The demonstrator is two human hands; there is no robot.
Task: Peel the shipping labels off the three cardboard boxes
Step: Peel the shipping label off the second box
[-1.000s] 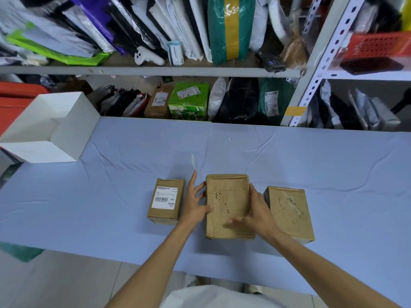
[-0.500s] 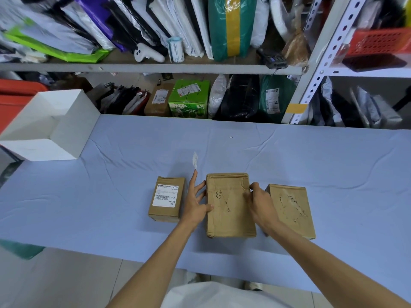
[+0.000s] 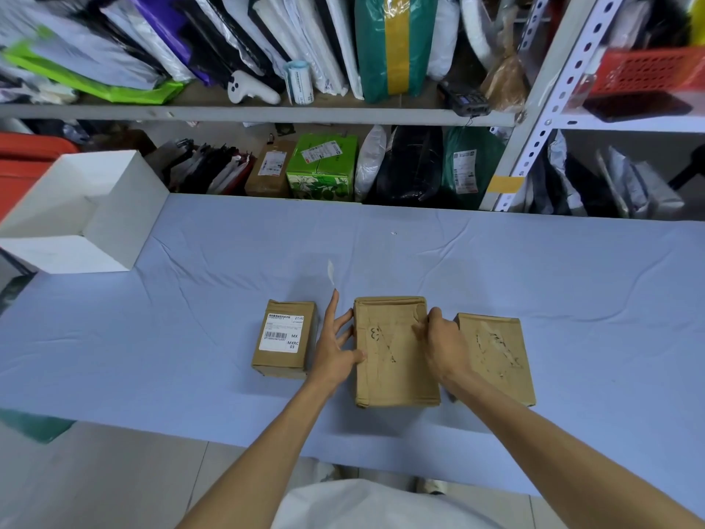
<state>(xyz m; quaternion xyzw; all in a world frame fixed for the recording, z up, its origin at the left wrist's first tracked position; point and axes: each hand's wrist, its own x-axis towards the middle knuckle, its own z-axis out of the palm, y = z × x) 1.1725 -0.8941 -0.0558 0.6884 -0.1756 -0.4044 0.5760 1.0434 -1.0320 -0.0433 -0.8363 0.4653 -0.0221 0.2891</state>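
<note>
The three cardboard boxes sit in a row on the bench (image 3: 572, 284), low in the middle of the frame. Your left hand (image 3: 335, 349) lies between the left box (image 3: 283, 361) and the middle box (image 3: 393, 376), fingers straight and spread apart, thumb pressed on the middle box's left edge. Your right hand (image 3: 444, 345) has its fingers curled over that box's right edge, gripping it just beside the right box (image 3: 496, 357). The left box carries a white shipping label (image 3: 281, 333) on top; the other two tops show bare cardboard with dark marks. A white scrap (image 3: 330, 272) lies just beyond your left fingertips, and a white carton (image 3: 114, 208) stands at the upper left.
</note>
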